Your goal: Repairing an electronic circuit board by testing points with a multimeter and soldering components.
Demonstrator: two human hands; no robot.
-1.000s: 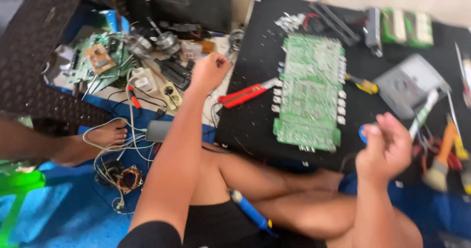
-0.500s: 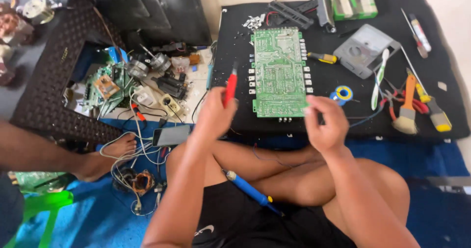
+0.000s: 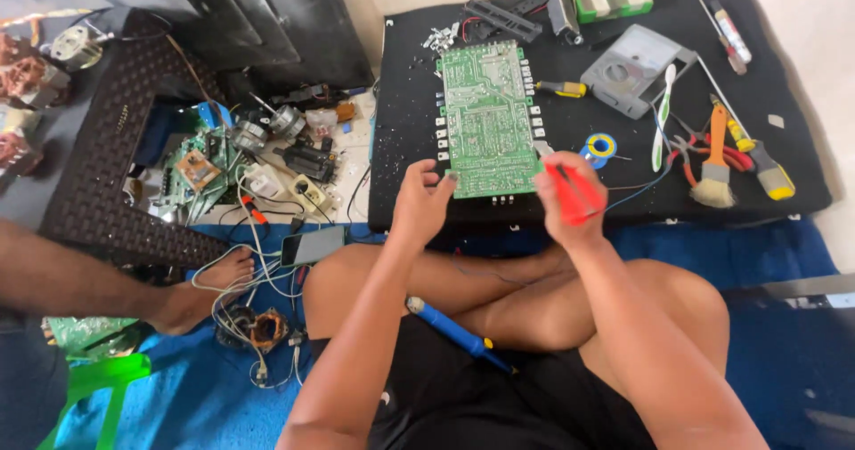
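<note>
— Since the green circuit board (image 3: 485,121) lies flat, solder side up, on the black mat (image 3: 793,183), where are the hands on it?

— The left hand (image 3: 421,202) rests at the board's near left corner, fingers (image 3: 443,179) curled and touching the edge. The right hand (image 3: 570,196) sits at the near right corner with its fingers clamped round a red-handled tool (image 3: 574,192); which kind of tool I cannot tell.

— How would the board handle?

— I judge it light and stiff, but fragile: a thin panel with white connectors along both long sides. Best held by its bare edges or corners, never flexed, with nothing pressed against the solder joints.

— And around it?

— Just beyond the right hand lies a blue and yellow spool (image 3: 601,146). Farther right are a brush (image 3: 712,170) and a grey meter (image 3: 637,69), with a yellow-handled screwdriver (image 3: 561,88) near the board's right edge. A blue-handled tool (image 3: 454,324) lies in the person's lap. To the left, a phone (image 3: 312,245) rests among loose wires, beside another person's foot (image 3: 209,285).
</note>
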